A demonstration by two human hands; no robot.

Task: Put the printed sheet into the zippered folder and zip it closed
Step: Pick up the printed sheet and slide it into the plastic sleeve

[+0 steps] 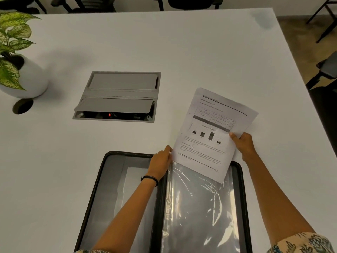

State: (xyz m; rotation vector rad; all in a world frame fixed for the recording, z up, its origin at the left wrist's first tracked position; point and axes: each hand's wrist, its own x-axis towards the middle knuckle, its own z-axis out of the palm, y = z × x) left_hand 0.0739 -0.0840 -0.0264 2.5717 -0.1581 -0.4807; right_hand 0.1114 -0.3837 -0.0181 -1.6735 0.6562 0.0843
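White sheet (209, 136) over open folder's (127, 154) sleeve (198, 207)

A big white table (200, 52) is filling most of the view. On its left side, a leafy green plant (12, 33) is sitting in a round white pot (32, 79). A dark round hole (23, 106) is showing just beside the pot. A grey box (120, 96) is sitting sunk in the table, with a tiny red light (109, 115) glowing inside. Black chairs (193, 1) are standing at the far edge.

White table (164, 42), potted plant (16, 57), dark chairs (191, 2) beyond
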